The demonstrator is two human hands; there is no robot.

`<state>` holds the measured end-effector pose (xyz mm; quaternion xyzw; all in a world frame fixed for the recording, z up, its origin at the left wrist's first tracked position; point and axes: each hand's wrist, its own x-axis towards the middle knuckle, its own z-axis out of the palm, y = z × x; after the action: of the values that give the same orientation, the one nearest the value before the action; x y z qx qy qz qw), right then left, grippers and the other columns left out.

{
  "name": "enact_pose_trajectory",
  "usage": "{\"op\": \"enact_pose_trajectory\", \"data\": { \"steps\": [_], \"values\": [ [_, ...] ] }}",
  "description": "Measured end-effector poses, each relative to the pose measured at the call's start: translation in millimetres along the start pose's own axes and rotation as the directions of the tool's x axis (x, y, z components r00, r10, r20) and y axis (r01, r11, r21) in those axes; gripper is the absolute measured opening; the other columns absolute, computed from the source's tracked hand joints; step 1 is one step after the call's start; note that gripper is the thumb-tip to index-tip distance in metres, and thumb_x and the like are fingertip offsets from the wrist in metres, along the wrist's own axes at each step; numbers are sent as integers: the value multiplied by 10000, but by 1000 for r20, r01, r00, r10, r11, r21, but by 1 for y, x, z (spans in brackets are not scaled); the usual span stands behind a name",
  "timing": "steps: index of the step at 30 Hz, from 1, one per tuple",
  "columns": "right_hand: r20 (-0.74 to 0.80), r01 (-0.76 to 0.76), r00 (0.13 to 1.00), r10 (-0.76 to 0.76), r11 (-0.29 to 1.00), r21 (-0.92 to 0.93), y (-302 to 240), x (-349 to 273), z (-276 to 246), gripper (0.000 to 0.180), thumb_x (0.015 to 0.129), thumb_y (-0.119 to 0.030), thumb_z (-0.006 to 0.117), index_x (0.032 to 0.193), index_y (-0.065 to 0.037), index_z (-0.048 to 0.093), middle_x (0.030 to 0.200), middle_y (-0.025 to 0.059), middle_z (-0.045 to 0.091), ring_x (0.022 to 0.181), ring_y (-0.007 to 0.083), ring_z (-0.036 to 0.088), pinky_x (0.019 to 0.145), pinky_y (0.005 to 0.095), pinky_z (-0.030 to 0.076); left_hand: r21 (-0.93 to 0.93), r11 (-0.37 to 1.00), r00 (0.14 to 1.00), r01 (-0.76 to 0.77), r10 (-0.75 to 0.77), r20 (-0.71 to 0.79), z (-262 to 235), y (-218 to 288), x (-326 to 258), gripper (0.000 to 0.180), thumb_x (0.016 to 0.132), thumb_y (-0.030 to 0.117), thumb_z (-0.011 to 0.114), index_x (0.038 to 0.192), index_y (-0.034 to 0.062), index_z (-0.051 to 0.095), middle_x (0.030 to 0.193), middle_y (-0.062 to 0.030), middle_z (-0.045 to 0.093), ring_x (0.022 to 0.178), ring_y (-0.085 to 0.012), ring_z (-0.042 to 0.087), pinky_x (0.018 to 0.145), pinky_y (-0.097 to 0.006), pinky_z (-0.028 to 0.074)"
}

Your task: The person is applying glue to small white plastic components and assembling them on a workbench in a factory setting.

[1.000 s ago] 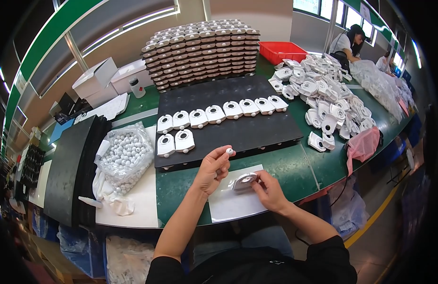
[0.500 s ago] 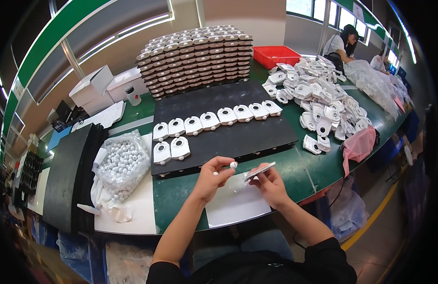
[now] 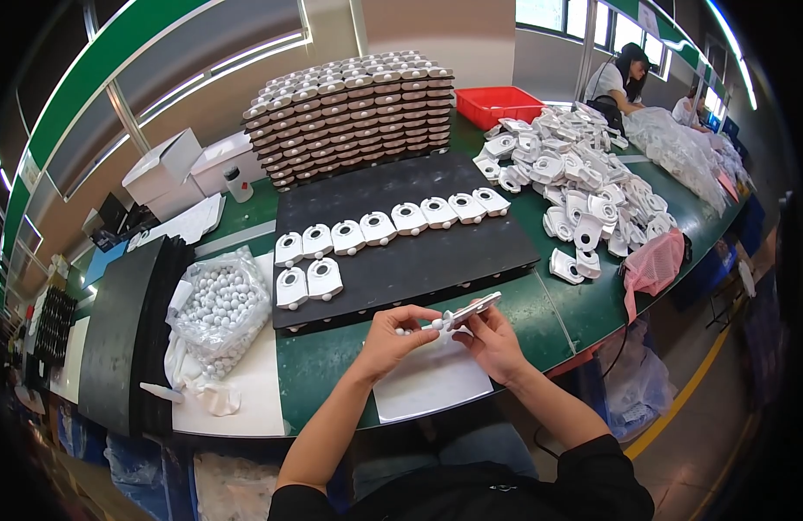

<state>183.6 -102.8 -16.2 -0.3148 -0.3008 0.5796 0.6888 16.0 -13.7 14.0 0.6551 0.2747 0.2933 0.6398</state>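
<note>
My left hand [image 3: 388, 346] pinches a small white ball [image 3: 437, 324] between thumb and forefinger, and another white ball shows among its curled fingers. My right hand [image 3: 498, 349] grips a flat white plastic piece [image 3: 476, 306], seen nearly edge-on and tilted. The pinched ball is at the near end of this piece; whether it is seated there I cannot tell. Both hands are above a white sheet [image 3: 427, 382]. Beyond them, a black board [image 3: 401, 269] bears two rows of similar white pieces [image 3: 375, 228], each with a round dark-ringed hole and a ball at its lower edge.
A plastic bag of white balls [image 3: 217, 295] lies at left beside stacked black boards [image 3: 128, 339]. Loaded boards [image 3: 349, 113] rise in a tall stack behind. To the right are a heap of white pieces [image 3: 584, 191], a red bin [image 3: 498, 106] and pink mesh [image 3: 653, 265]. Another person [image 3: 623, 82] sits far right.
My left hand has brought the ball rightward to the end of the white piece. The hands are now together, where a gap was before. The view has shifted slightly.
</note>
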Motion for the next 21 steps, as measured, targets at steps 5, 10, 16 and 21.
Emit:
{"op": "enact_pose_trajectory", "data": {
  "steps": [5,10,16,21],
  "values": [
    [-39,-42,998,40,998,-48,-1,-1,6,149,914,-127,451,1058,-99,476,980,31,552,907,137,537,770,289,465,2,1000,1000,-25,25,12,2,4,-1,235,657,87,735,876,35,663,694,30,567,641,-32,452,587,-186,358],
    [49,-92,994,100,985,-149,-2,1,0,189,907,-118,465,1088,-65,461,888,18,535,702,84,505,627,219,432,-124,992,994,-30,42,98,1,-5,-1,189,668,37,739,826,12,639,664,29,543,596,-21,460,537,-156,374],
    [163,51,987,18,909,-413,-34,44,29,233,861,-67,499,1089,-24,479,795,9,552,648,59,488,580,195,403,-161,982,979,-98,66,-195,-3,-6,4,229,697,45,715,900,36,610,668,51,520,563,-9,432,502,-153,352],
    [93,60,996,3,751,-657,-34,106,59,353,823,-114,552,1148,-2,468,770,17,574,628,54,480,547,198,392,-398,901,972,174,-221,-76,-8,-4,7,274,785,141,652,1027,62,550,632,66,463,541,-13,403,418,-167,284]
  ]
}}
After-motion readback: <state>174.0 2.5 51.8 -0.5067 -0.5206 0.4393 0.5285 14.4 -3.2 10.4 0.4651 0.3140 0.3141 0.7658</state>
